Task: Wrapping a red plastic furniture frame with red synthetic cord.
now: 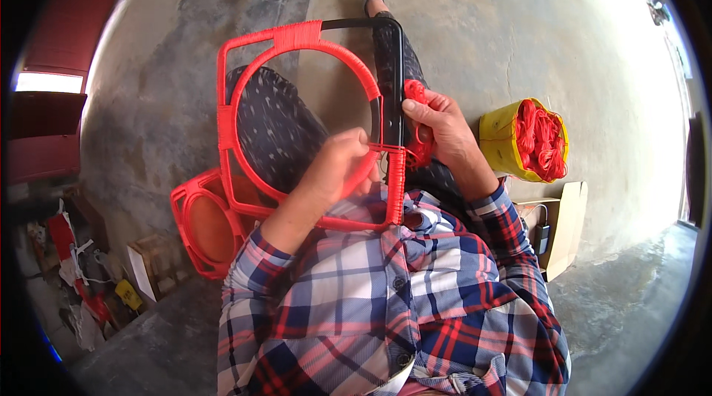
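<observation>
Right now left hand (334, 166) grips the red-wrapped frame (311, 118) resting on the lap, fingers curled round its lower right part. Right hand (441, 125) pinches a small bundle of red cord (417, 92) against the frame's bare black bar. Yellow bucket (512, 140) of red cord sits on floor, right. Finished red frames (200, 225) lie left.

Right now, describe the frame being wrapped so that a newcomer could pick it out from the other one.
Start at the person's lap: the frame rests there, held by the left hand and right hand. It is square with an inner ring. Unlike the fully red finished frame on the floor, one corner still shows bare black metal.
</observation>
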`<state>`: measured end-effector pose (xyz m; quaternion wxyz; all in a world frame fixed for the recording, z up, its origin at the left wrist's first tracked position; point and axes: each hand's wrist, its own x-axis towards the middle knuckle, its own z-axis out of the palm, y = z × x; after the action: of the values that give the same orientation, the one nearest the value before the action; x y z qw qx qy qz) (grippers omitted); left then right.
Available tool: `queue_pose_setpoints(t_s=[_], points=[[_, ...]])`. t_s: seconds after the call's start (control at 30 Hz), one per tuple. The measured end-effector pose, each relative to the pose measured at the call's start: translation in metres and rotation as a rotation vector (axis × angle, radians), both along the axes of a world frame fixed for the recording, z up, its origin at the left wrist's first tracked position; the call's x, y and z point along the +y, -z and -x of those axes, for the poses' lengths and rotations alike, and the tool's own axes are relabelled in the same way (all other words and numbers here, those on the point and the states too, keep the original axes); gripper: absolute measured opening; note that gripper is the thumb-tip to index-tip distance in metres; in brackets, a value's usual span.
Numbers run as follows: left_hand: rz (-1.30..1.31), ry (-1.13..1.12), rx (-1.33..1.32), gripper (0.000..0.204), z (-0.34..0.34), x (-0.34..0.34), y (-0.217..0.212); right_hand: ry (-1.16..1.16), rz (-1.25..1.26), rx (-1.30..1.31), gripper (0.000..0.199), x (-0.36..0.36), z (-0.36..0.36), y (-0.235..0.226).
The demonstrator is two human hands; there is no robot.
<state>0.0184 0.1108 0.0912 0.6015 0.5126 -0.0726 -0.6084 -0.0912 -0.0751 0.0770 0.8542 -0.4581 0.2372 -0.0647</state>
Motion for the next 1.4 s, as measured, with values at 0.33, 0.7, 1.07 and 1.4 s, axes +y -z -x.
queue_pose_setpoints(t_s=[0.33,0.7,1.07,1.4], points=[[-0.038,-0.007,-0.048,0.008,0.004,-0.004,0.008,-0.213,0.061,0.174,0.015,0.015,0.042,-0.015],[-0.055,-0.038,-0.085,0.012,0.009,-0.007,0.014,-0.135,0.102,0.087,0.014,0.025,0.051,-0.004],[0.02,-0.023,0.133,0.02,-0.005,0.004,0.018,0.209,0.11,0.257,0.019,-0.063,0.106,0.008],[-0.015,0.001,0.118,0.02,-0.006,0.003,0.028,0.856,0.066,-0.038,0.025,-0.116,0.21,0.019]])
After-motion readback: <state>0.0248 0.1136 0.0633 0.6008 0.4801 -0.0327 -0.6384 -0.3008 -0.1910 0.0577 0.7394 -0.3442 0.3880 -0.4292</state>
